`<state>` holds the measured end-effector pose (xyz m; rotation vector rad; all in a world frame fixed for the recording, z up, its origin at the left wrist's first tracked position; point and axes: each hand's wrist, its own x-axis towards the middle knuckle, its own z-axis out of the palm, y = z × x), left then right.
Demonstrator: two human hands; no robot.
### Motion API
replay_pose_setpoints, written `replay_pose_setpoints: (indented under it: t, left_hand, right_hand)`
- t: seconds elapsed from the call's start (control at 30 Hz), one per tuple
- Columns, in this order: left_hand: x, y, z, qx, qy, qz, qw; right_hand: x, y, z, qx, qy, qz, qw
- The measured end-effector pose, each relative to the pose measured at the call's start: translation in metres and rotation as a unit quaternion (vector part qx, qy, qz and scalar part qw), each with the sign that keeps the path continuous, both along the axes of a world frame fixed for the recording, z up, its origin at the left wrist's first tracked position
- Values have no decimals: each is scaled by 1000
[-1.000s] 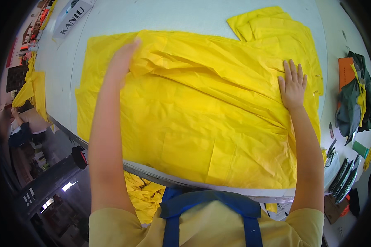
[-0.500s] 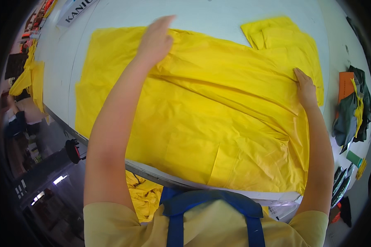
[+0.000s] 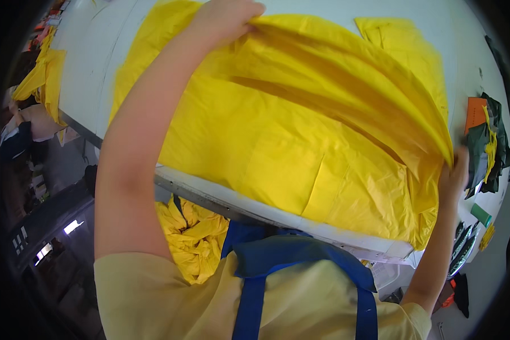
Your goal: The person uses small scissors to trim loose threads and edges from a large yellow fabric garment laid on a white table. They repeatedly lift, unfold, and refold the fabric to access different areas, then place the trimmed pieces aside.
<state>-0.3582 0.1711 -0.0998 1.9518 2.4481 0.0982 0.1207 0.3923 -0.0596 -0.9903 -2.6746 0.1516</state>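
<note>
White table (image 3: 90, 73), big yellow cloth (image 3: 272, 136) spread on top.
Left hand (image 3: 229, 20) pinches its far edge, right hand (image 3: 455, 173) seems clamped on the right end, bit blurry. Looks like the lifting step; next move probably needs both edges taut.

left hand (image 3: 228, 21) + right hand (image 3: 455, 173) | holding yellow fabric (image 3: 277, 136) | white table (image 3: 93, 73) beneath

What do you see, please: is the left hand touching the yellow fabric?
Touching: the head view shows the left hand holding the yellow fabric by its far edge.
</note>
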Motion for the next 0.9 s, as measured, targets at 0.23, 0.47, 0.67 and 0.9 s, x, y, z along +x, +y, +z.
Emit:
replay_pose_setpoints:
  t: [0.23,0.47,0.67,0.9]
  left_hand:
    - [121,-214,-11,155,6,-49,987]
    - [142,-230,-16,-78,-236,158,956]
    - [187,-195,-68,42,-82,107,990]
    - [191,-194,-95,83,-50,102,990]
  right_hand:
    - [104,-185,-22,-1,8,120,993]
    - [122,-191,-48,-176,-136,137,965]
    - [195,-56,-52,21,-22,-126,992]
    - [230,62,-76,-241,-181,-20,953]
